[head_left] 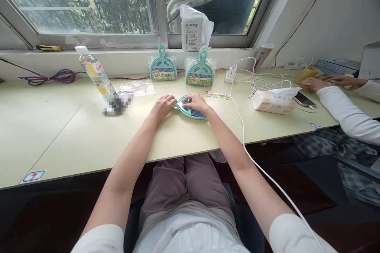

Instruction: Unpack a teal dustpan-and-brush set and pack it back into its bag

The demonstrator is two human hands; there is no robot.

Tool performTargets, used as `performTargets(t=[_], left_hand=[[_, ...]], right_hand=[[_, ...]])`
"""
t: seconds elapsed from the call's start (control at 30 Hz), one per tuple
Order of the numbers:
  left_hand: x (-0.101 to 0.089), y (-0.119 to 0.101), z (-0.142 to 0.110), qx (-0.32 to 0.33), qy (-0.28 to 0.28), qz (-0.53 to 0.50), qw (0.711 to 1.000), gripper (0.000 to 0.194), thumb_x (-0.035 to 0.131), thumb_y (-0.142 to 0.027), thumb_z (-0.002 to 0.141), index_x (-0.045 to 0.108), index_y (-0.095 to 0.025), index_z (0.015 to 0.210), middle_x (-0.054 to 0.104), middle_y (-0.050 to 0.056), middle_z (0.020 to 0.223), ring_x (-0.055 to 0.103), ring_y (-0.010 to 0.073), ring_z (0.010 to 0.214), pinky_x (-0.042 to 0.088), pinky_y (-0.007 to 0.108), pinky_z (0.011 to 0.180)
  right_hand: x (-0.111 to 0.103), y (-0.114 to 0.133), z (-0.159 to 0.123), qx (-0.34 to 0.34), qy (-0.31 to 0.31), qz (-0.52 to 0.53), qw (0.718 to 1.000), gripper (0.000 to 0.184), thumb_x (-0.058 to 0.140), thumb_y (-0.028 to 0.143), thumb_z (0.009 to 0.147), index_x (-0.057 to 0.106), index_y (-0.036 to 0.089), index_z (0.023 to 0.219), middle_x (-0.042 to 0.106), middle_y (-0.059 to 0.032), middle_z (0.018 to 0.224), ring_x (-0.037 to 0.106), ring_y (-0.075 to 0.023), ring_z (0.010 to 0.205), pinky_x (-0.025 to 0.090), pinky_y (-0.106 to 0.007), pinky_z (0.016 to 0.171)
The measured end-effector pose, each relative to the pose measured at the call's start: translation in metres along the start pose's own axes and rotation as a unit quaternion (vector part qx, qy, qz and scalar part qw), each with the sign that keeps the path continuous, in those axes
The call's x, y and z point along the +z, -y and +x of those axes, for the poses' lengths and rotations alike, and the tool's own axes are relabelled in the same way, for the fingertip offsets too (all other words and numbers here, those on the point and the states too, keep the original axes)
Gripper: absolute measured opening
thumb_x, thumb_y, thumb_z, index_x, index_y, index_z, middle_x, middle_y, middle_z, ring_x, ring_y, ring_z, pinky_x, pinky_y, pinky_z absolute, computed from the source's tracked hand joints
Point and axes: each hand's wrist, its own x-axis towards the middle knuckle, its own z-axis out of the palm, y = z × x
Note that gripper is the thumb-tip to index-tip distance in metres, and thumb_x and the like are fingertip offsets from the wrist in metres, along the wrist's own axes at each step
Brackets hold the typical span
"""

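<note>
Dustpan-and-brush set (192, 113) lies on the tabletop (175, 138), its handle (178, 104) clamped by your left hand (164, 105) and pinched by your right hand (195, 102), seemingly unbagged, whereas the bagged sets (200, 72) behind look finished.

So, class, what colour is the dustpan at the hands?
The dustpan is turquoise green, best seen in the head view.

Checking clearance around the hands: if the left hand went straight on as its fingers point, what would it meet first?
The left hand would probably first meet the teal dustpan-and-brush set, which it seems to touch at the handle; the right hand looks next, though depth is unclear.
</note>
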Motion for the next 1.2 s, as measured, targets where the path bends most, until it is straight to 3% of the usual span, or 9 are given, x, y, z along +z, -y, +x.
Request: performTargets(t=[0.13, 0.33, 1.2], left_hand=[[0.001, -0.004, 0.0, 0.024, 0.006, 0.026, 0.999, 0.03, 0.047, -0.009, 0.094, 0.069, -0.017, 0.113, 0.068, 0.015, 0.113, 0.06, 0.0277, 0.107, 0.047, 0.041, 0.093], [0.003, -0.008, 0.002, -0.019, 0.022, 0.027, 0.999, 0.035, 0.045, -0.009, 0.094, 0.071, -0.02, 0.115, 0.07, 0.012, 0.115, 0.062, 0.0252, 0.105, 0.05, 0.036, 0.081], [0.009, -0.013, 0.004, -0.057, 0.044, 0.033, 0.997, 0.039, 0.042, -0.009, 0.095, 0.069, -0.021, 0.119, 0.07, 0.011, 0.127, 0.072, 0.0246, 0.104, 0.051, 0.034, 0.077]], right_hand=[[0.002, -0.005, 0.002, -0.003, -0.005, 0.016, 1.0, 0.02, 0.077, 0.04, 0.08, 0.078, 0.026, 0.094, 0.073, 0.0002, 0.113, 0.064, -0.0176, 0.098, 0.042, -0.027, 0.085], [0.004, -0.01, 0.005, -0.002, -0.008, 0.022, 1.0, 0.021, 0.077, 0.04, 0.08, 0.077, 0.026, 0.096, 0.073, -0.0001, 0.111, 0.064, -0.0176, 0.097, 0.044, -0.026, 0.084], [0.004, -0.014, 0.007, -0.006, 0.001, 0.028, 1.0, 0.022, 0.078, 0.04, 0.079, 0.079, 0.024, 0.096, 0.073, -0.002, 0.11, 0.063, -0.0182, 0.096, 0.045, -0.028, 0.084]])
